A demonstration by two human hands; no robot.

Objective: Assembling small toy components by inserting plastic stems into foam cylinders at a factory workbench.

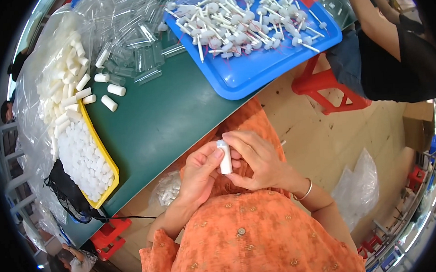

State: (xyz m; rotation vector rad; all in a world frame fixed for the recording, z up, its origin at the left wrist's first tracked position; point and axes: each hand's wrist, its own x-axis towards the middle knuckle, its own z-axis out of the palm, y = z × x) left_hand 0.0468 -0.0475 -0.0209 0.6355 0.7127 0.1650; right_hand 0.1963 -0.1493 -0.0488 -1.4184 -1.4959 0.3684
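Note:
In front of my orange top, both my hands hold a small white cylinder (pixel 226 163) upright; its top end looks clear and bluish. My left hand (pixel 200 173) pinches its left side, the thumb lying across it. Curled round from the other side, my right hand (pixel 259 162) has fingers at its top and the thumb near its bottom. On the green table (pixel 163 104), several loose white cylinders (pixel 109 103) lie beside clear plastic tubes (pixel 149 63). Small white plugs or caps (pixel 83 161) fill a yellow tray (pixel 100 146) at the left.
A blue tray (pixel 235 89) of white sticks with round discs (pixel 242 25) stands at the far table edge. More white cylinders spill from a clear bag (pixel 26 91). Another person's arm (pixel 376 19) is at right, near a red stool (pixel 325 90). Black netting (pixel 67 189) lies left.

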